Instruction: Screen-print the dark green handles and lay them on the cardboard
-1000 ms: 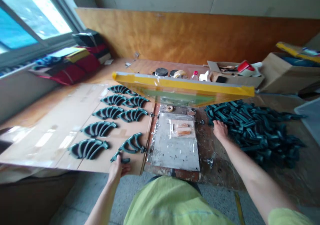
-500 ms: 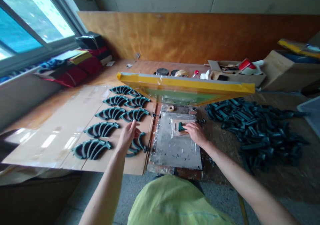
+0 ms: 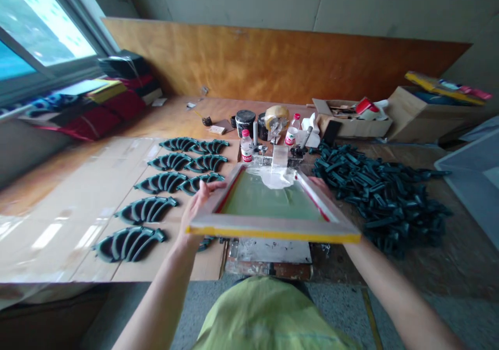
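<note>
A screen printing frame (image 3: 268,224) with yellow tape along its near edge is tilted down over the metal base plate (image 3: 273,250). On its left bar is my left hand (image 3: 198,202), closed on the side with the thumb up. My right hand (image 3: 322,185) grips the opposite bar, partly hidden by it. White ink (image 3: 277,179) lies at the far end of the green mesh (image 3: 268,204), below a pale squeegee (image 3: 279,158). The frame covers most of the base plate, so the dark green part on it is hidden.
Rows of curved dark green parts (image 3: 146,210) lie on cardboard (image 3: 86,236) at left. A heap of similar parts (image 3: 382,194) is at right. Bottles (image 3: 246,146) and black tubs (image 3: 245,123) stand behind the frame, near an open carton (image 3: 362,124).
The frame has swung down from its raised position. My left hand came off the cardboard area and my right hand left the green part on the plate; both now hold the frame's sides.
</note>
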A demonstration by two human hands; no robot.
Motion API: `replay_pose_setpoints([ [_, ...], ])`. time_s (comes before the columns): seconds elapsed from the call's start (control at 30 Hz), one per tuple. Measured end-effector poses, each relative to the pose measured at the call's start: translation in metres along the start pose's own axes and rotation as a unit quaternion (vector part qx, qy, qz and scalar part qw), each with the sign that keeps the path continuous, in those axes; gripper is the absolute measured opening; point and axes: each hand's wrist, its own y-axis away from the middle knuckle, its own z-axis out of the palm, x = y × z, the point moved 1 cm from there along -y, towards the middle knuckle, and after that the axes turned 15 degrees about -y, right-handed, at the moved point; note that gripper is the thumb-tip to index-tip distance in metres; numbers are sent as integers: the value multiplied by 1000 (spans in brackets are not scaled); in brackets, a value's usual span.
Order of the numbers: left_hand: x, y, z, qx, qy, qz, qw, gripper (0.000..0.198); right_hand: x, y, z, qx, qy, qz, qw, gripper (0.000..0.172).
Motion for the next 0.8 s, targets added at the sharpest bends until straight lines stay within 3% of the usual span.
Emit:
replay_pose_setpoints([
  [0.1,-49,24,-1,-55,-48,-102,992,63,-3,-36,-19,57,-16,3,998,37],
  [0.17,-82,30,5,-61,-53,-129,988,80,-21,-62,-17,47,-13,-37,998,44],
  [0.27,-121,27,16,-40,-78,-138,987,90,-48,-89,1,-40,30,-59,997,48],
  [0.37,-144,22,20,-35,-102,-127,986,84,-58,-93,22,-137,58,-6,989,27],
  [0.43,-152,20,19,-44,-103,-125,986,80,-58,-80,32,-167,73,-2,983,17],
  [0.53,-154,20,18,-59,-90,-133,985,77,-61,-46,36,-180,75,-82,977,6],
  [0.63,-150,21,18,-53,-85,-139,985,75,-67,-16,24,-209,43,-171,962,17],
  [0.73,-145,22,19,-35,-97,-140,985,71,-71,-11,5,-248,3,-209,946,16],
  [0.8,-143,23,19,-26,-107,-138,984,69,-71,-20,0,-250,-11,-196,948,9],
])
